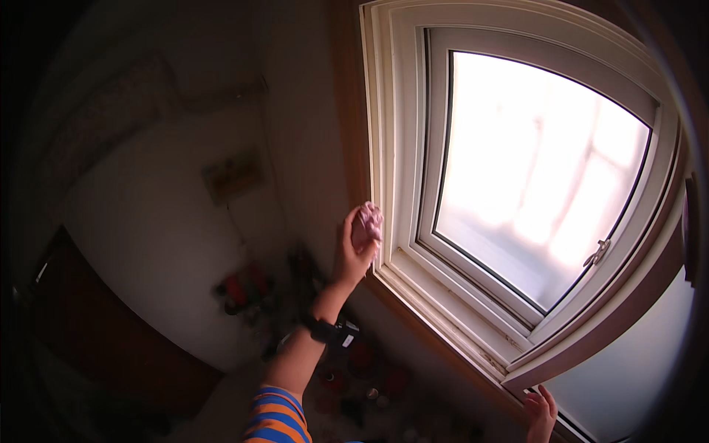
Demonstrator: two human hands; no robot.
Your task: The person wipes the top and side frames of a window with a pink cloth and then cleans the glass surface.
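My left hand [350,259] grips a crumpled pink cloth [366,226] against the left side of the white window frame [382,166]. A dark band [323,330] circles that wrist, below which a blue and orange striped sleeve [277,415] shows. At the lower right, my right hand [539,412] is partly cut off by the picture's bottom edge. Its fingers are apart and bent, close to the lower corner of the window frame, with nothing seen in them. Whether they touch the frame I cannot tell.
A white-framed sash with a bright pane [532,166] carries a metal handle [597,253]. Dirt marks the lower track [454,296]. Wooden trim [354,111] edges the opening. Several dim objects [360,371] lie below, and a frosted pane [626,360] is at the right.
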